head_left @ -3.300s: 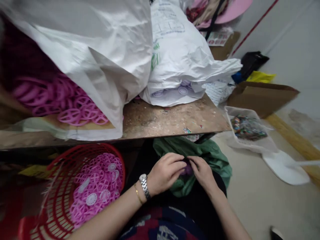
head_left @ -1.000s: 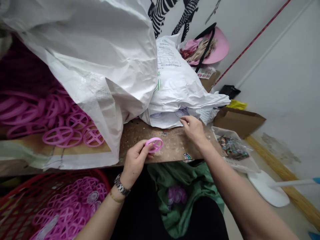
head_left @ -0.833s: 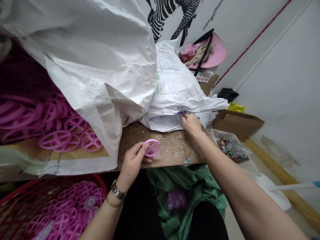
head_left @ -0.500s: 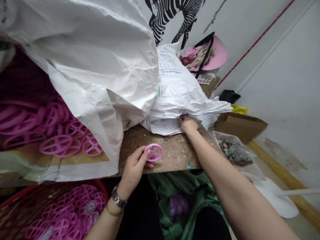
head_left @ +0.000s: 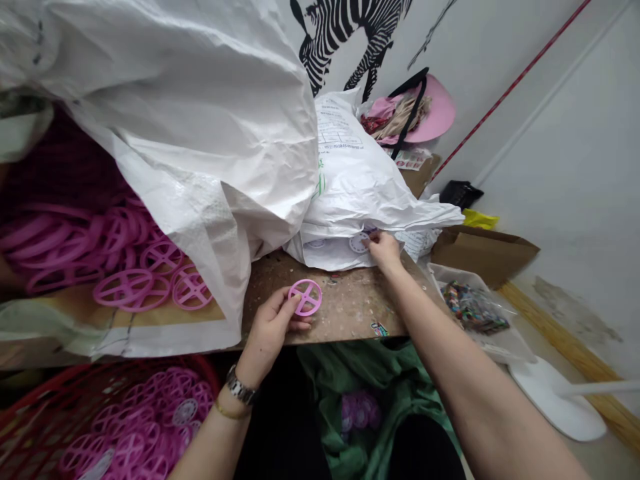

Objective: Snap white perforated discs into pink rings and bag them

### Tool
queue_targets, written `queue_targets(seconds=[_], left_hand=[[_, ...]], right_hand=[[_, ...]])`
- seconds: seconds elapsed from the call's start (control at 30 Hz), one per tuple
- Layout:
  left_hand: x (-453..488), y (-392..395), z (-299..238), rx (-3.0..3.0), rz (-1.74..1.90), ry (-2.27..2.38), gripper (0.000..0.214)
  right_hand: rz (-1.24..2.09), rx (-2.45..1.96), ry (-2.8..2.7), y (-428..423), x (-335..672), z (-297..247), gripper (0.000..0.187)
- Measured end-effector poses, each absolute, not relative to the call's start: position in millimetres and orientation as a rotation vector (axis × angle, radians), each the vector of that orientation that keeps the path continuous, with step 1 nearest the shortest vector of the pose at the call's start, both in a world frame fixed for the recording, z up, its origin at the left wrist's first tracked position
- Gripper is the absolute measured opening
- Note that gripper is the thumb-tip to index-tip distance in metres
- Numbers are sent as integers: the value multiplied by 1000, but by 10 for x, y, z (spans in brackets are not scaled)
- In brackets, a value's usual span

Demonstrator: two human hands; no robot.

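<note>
My left hand [head_left: 274, 327] pinches a pink plastic spoked ring [head_left: 314, 308] between thumb and fingers, held above the front of the wooden table. At the mouth of a white sack [head_left: 350, 173], my right hand [head_left: 384, 251] grips the edge of a round white disc with purple markings [head_left: 359, 243]. Another such disc shows faintly inside the sack mouth, left of it. To the left, many more pink rings [head_left: 125, 287] spill toward the opening of a large white woven sack [head_left: 210, 120].
A red basket [head_left: 30, 413] of pink rings stands below the table [head_left: 330, 320] at left. Green cloth [head_left: 400, 373] with purple-pink pieces lies under the table edge. On the right are a clear bag of small colourful items [head_left: 473, 307], a cardboard box [head_left: 480, 250] and a pink visor [head_left: 437, 110].
My right hand has drawn back slightly to the right, and the white disc now shows at the sack mouth. The pink ring in my left hand has shifted slightly up and turned.
</note>
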State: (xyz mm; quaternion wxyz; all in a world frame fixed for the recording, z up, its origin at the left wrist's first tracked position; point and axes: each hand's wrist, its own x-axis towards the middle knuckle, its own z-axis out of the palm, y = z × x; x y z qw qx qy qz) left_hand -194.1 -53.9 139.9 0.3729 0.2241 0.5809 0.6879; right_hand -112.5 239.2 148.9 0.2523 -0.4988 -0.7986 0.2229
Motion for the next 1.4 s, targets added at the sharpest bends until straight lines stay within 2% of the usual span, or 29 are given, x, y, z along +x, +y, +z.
queue_targets(seconds=[0.1, 0.23, 0.37, 0.5, 0.63, 0.8, 0.93, 1.4], left_hand=[[-1964, -530, 1408, 492, 1781, 1419, 41], [-1970, -533, 1424, 471, 1780, 1404, 41], [-1951, -552, 1433, 554, 1749, 1394, 39], [-1918, -578, 1420, 684, 1719, 1425, 36], [-1876, -610, 1410, 767, 1681, 1477, 34], [-1822, -651, 1411, 818, 1686, 1447, 30], [-1764, -671, 1406, 851, 1682, 1380, 31], [-1530, -689, 1501, 1065, 1662, 1702, 29]], right_hand=[[778, -1154, -2032, 2120, -967, 1534, 15], [1296, -732, -1851, 1524, -785, 1615, 22], [1510, -632, -1900, 952, -748, 1616, 22], [1519, -630, -1969, 664, -807, 1515, 18], [1337, -644, -2048, 577, -804, 1452, 15], [1357, -626, -1962, 546, -698, 1508, 34], [1450, -560, -2038, 508, -602, 1580, 20], [1297, -589, -2073, 340, -466, 1642, 15]])
